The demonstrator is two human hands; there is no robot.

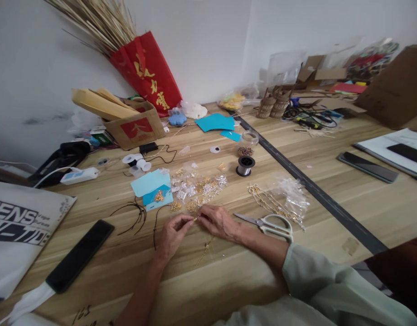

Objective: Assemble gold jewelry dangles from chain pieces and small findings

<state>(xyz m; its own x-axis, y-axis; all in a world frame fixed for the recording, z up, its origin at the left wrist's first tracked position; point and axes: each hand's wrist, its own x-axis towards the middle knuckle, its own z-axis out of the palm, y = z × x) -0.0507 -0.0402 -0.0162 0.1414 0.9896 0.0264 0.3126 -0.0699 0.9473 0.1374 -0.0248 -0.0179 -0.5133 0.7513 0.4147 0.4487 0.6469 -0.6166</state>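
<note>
Fingertips meeting over the table, my left hand (174, 233) and my right hand (217, 222) both pinch a tiny gold-coloured bead (195, 219). Whether a thread runs through it is too small to tell. Below my right hand lies a thin gold chain (207, 246) with a small dark bead. Just beyond my fingers are piles of gold beads (175, 206) and silver beads (186, 189). Copper-coloured beads (159, 196) rest on blue card (149, 199). Scissors (266, 223) lie beside my right wrist, and black cord (140, 215) lies left of my left hand.
A wire spool (245, 166) and an open jar of beads (248, 144) stand behind the piles. Chains (269, 201) lie near plastic bags (292, 197) at right. Phones (80, 256) flank the work area. A cardboard box (135, 129) and red bag (149, 74) stand at back left.
</note>
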